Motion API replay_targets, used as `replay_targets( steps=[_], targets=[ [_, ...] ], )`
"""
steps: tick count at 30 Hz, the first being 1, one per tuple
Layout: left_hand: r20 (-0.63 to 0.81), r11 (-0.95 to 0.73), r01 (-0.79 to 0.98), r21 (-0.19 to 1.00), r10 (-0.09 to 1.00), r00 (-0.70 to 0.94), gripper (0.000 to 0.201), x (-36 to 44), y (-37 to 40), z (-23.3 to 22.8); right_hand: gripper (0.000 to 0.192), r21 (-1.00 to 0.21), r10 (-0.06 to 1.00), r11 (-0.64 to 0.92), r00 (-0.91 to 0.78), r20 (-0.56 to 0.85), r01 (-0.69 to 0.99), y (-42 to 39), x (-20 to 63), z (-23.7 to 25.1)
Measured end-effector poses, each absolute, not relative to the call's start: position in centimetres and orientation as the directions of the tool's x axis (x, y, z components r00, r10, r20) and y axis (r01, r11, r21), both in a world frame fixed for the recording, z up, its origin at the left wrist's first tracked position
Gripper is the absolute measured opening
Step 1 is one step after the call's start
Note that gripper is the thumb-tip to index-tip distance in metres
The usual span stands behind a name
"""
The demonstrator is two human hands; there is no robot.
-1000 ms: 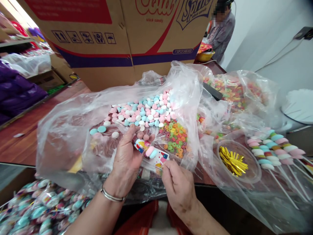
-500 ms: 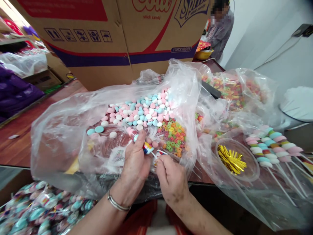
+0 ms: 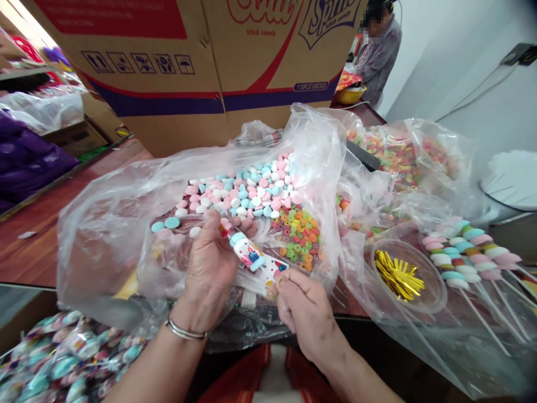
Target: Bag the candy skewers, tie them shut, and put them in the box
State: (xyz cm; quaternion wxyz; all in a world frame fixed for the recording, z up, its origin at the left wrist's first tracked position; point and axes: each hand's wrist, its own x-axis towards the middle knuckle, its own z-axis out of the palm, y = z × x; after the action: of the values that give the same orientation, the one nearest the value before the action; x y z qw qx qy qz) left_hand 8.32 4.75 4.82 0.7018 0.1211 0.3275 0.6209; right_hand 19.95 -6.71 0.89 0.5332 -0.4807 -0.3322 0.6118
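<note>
A marshmallow candy stick [image 3: 246,252] in a clear printed wrapper slants between my two hands. Loosely curled, my left hand [image 3: 213,263] cradles its upper part, the thumb raised on the near side and the fingertips showing beyond it. Thumb and fingers of my right hand [image 3: 304,302] pinch the printed lower end of the wrapper; the stick's lower end is hidden there. Just beyond lie loose pink, white and blue marshmallows [image 3: 239,193]. Small coloured ring gummies [image 3: 298,235] are piled beside them, on the same clear plastic sheet [image 3: 104,224].
Gold twist ties [image 3: 398,277] lie in a round clear tub [image 3: 438,294]. Unwrapped candy sticks [image 3: 470,252] are at the right. A large carton [image 3: 168,123] stands behind. Wrapped candies [image 3: 79,358] fill a box at lower left. Another person [image 3: 380,56] is at the back.
My left hand has loosened and shifted left, its thumb lifting off the candy stick, so more of the printed wrapper shows. My right hand has moved slightly right and down, still pinching.
</note>
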Motion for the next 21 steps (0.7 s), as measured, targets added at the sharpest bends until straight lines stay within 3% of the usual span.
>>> replay_targets(
  steps=[2,4,11,18,21],
  targets=[
    [-0.266,0.227,-0.824,0.520,0.959,0.096,0.018,8.4,4.6,4.9,0.028,-0.806,0.958,-0.256,-0.028,-0.286,-0.534,-6.7,19.6,1.1],
    [-0.254,0.275,-0.826,0.492,0.953,0.166,0.012,9.0,3.9,4.8,0.028,-0.764,0.959,-0.247,-0.040,-0.279,-0.595,-6.5,19.2,1.3],
    [-0.297,0.361,-0.761,0.539,0.927,0.230,0.021,11.5,1.5,3.6,0.026,-0.892,0.967,-0.189,0.082,-0.242,-0.410,-5.7,19.0,0.9],
    [-0.282,0.293,-0.791,0.537,0.946,0.159,0.028,9.8,3.2,4.0,0.026,-0.690,0.945,-0.326,-0.197,-0.262,-0.646,-5.7,20.8,1.2],
    [-0.246,0.303,-0.772,0.559,0.949,0.194,0.021,9.8,3.6,4.3,0.027,-0.844,0.952,-0.305,-0.162,-0.260,-0.441,-6.2,21.1,1.5]
  ],
)
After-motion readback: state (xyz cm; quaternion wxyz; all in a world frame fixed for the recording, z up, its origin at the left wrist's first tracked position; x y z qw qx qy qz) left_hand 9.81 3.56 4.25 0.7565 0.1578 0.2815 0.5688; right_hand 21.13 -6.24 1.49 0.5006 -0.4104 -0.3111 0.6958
